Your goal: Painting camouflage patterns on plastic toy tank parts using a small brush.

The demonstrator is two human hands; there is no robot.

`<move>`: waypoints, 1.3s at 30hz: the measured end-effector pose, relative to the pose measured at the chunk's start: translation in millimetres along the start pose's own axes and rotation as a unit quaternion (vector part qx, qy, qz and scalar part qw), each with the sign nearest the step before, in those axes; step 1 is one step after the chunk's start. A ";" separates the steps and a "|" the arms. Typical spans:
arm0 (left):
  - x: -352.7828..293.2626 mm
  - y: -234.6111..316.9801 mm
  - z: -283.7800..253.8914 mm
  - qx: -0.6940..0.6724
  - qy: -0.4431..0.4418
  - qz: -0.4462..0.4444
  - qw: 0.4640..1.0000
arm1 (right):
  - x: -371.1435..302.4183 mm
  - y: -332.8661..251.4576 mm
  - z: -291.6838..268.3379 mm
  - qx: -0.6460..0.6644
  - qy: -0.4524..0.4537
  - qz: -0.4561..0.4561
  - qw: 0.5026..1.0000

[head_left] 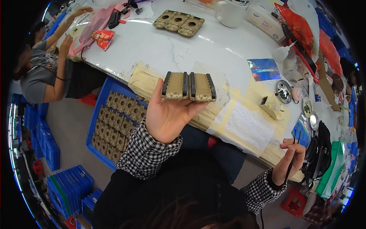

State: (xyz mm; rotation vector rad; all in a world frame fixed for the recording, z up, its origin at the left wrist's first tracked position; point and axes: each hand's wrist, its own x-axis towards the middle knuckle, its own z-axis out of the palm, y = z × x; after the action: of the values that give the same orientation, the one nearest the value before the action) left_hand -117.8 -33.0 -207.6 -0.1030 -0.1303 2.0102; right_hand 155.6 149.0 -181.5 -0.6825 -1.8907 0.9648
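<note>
Two tan tank hulls (188, 86) on left hand (167, 114) | right hand (291, 158) pinches brush (294, 156)

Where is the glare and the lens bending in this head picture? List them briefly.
Head view: overhead light glares off the white table near its far edge; the table's edge bows toward the rim; black corners ring the picture; the left hand and its two tan toy tank bodies are sharp.

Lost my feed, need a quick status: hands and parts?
Left hand holds two tan tank hulls side by side, undersides up. Right hand grips thin brush. Nothing obstructing.
</note>
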 end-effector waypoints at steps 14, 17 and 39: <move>21.4 -24.1 22.7 -0.017 0.139 0.061 0.988 | -16.4 17.3 -28.7 -0.014 0.033 0.033 0.999; 21.7 -22.7 19.5 -0.029 0.133 0.057 0.989 | -10.8 12.1 -16.8 0.000 0.022 0.025 0.999; 10.7 46.3 33.2 0.059 0.081 0.196 0.976 | -13.4 19.2 -17.8 -0.018 0.037 0.040 0.998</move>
State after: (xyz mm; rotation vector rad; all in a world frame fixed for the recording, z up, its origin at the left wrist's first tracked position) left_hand -168.1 -44.5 -181.3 -0.2312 0.1238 2.3863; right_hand 179.0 155.5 -198.1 -0.8100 -1.8310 0.9446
